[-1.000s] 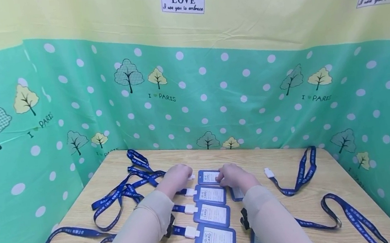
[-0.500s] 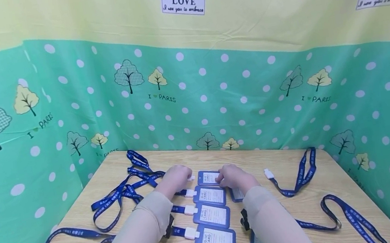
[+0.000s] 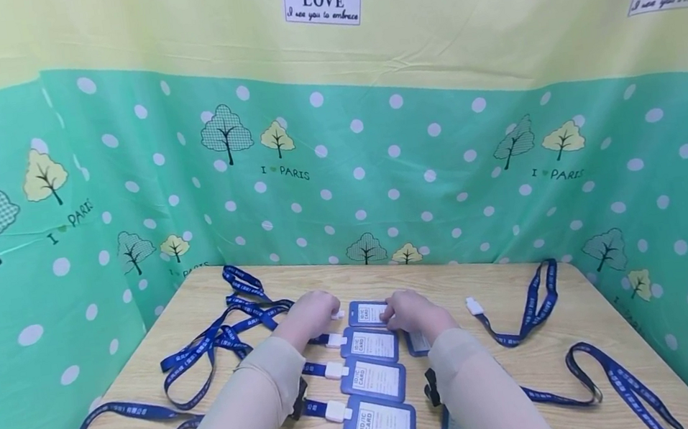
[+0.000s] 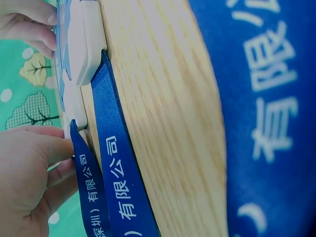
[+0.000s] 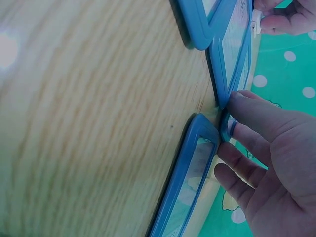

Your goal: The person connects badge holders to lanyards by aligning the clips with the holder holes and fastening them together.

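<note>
My left hand point(image 3: 310, 317) pinches a small white lanyard clip point(image 3: 340, 313) at the far end of a row of blue ID card holders. Just right of that clip lies the farthest card holder point(image 3: 367, 314), with a small gap between them. My right hand point(image 3: 417, 312) holds this holder by its right end, thumb on top; the other fingers are partly hidden in the head view. Nearer in the row, another card holder point(image 3: 371, 345) has a white clip point(image 3: 334, 340) at its slot. In the right wrist view, my right hand point(image 5: 276, 153) has its lower fingers loosely bent.
Two more clipped card holders, one in the middle point(image 3: 374, 381) and one in front point(image 3: 381, 425), continue the row. Blue lanyards point(image 3: 204, 341) overlap at the left. A loose lanyard point(image 3: 533, 313) lies right. Other holders point(image 3: 418, 342) lie partly under my right arm. A curtain hangs behind.
</note>
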The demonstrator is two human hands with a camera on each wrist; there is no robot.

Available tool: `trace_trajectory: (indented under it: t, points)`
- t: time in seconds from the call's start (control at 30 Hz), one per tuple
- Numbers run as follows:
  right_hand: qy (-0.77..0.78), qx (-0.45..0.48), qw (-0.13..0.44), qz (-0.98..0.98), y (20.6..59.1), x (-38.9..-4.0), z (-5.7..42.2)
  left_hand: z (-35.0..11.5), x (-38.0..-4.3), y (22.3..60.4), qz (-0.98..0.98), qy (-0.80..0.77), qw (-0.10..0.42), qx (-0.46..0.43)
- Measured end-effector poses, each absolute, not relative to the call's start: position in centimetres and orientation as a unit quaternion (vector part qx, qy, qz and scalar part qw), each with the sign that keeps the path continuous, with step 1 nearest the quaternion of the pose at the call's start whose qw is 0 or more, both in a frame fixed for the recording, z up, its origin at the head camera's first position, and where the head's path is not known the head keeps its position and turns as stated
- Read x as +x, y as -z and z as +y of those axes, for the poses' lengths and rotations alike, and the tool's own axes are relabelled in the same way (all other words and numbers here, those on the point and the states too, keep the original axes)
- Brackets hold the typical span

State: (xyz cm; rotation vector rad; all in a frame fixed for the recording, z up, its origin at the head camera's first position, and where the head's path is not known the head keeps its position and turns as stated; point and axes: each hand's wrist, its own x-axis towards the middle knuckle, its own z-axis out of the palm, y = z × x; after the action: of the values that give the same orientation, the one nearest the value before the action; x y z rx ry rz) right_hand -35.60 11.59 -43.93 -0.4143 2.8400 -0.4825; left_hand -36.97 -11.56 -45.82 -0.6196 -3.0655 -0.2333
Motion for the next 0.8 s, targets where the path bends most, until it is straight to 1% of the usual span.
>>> trace_trajectory:
  t: [0.17, 0.43, 0.8]
  points:
    - [0.163, -0.137, 0.114, 0.97, 44.09, -35.71, 11.6, -11.47, -36.94, 45.8, -0.978, 0.075, 0.001, -0.193]
    - [0.164, -0.136, 0.115, 0.97, 44.04, -35.69, 11.7, -11.39, -36.9, 45.83, -0.975, 0.067, 0.016, -0.212]
    - [0.181, -0.135, 0.118, 0.967, 44.22, -36.03, 11.85, -11.03, -37.14, 45.82, -0.975, 0.073, 0.005, -0.209]
